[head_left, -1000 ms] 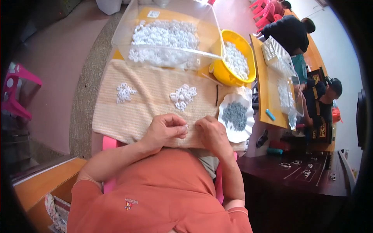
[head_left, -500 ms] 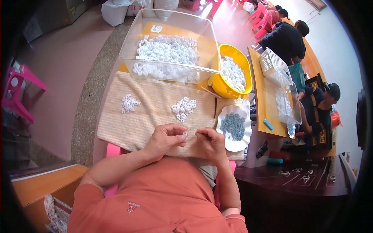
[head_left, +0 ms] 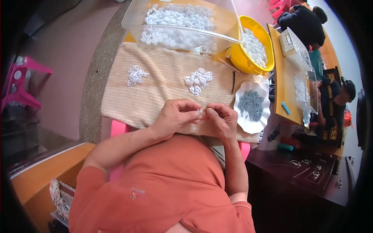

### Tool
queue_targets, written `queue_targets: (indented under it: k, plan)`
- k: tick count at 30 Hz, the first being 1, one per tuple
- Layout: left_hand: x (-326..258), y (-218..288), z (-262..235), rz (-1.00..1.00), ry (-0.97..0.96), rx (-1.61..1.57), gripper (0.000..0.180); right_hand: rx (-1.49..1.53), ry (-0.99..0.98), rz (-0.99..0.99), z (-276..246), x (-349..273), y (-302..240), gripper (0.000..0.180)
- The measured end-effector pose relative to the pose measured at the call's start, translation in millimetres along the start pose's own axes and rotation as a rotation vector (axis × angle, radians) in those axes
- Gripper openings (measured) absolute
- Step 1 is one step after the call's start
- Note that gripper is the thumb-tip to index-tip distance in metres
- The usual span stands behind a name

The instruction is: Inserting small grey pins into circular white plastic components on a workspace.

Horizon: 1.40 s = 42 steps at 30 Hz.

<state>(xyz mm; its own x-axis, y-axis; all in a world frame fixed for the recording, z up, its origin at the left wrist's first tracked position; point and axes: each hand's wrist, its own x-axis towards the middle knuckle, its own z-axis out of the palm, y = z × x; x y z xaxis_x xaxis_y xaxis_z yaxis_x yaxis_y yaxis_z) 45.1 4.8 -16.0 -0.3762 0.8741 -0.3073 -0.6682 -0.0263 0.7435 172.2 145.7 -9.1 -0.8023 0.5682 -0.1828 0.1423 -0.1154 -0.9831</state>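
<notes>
My left hand [head_left: 176,116] and my right hand [head_left: 220,120] meet fingertip to fingertip over the near edge of a beige cloth [head_left: 163,83]. Between them they pinch a small white plastic ring [head_left: 200,112]. Two heaps of the same white rings lie on the cloth, a middle heap [head_left: 198,81] just beyond my hands and a left heap [head_left: 136,75]. A white scalloped plate [head_left: 264,120] with small grey metal parts [head_left: 250,105] sits right of my right hand.
A clear plastic tub [head_left: 182,35] of white rings stands behind the cloth, a yellow bowl [head_left: 239,58] of more rings beside it. A thin dark rod [head_left: 233,82] lies on the cloth. Other people sit at tables at the far right. A pink stool [head_left: 19,83] stands at left.
My hands stay together at the cloth's near edge, fingers shifting slightly on the small ring. The camera view has shifted, so the table sits differently in the picture.
</notes>
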Motion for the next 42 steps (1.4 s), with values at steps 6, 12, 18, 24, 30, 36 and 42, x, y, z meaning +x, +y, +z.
queue_targets:
  k: [6,12,18,24,30,36,42]
  plan:
    - [1.0,-3.4,-1.5,0.012,-0.010,-0.014,0.018,-0.026,-0.048,-0.034,0.3,1.0,5.9,0.010]
    - [-0.9,-3.6,-1.4,0.011,-0.006,-0.015,0.017,0.042,-0.063,-0.047,3.7,-2.2,5.3,0.010]
    - [0.5,-4.1,-3.0,0.010,-0.039,-0.020,0.018,0.029,-0.092,-0.048,0.9,-1.2,9.2,0.011]
    - [1.4,-4.2,-3.7,0.004,-0.057,-0.062,0.019,0.080,-0.107,-0.019,1.0,-0.6,8.1,0.011]
    - [1.1,-4.0,-3.4,-0.021,-0.043,-0.082,0.018,0.111,-0.116,0.019,0.3,-0.9,6.8,0.011]
    - [1.0,-4.1,-3.6,-0.014,-0.052,-0.064,0.018,0.136,-0.154,0.033,-0.5,-0.9,2.4,0.011]
    - [1.4,-3.6,-4.0,-0.012,-0.071,-0.070,0.019,0.218,-0.183,0.042,0.1,-1.4,1.3,0.012]
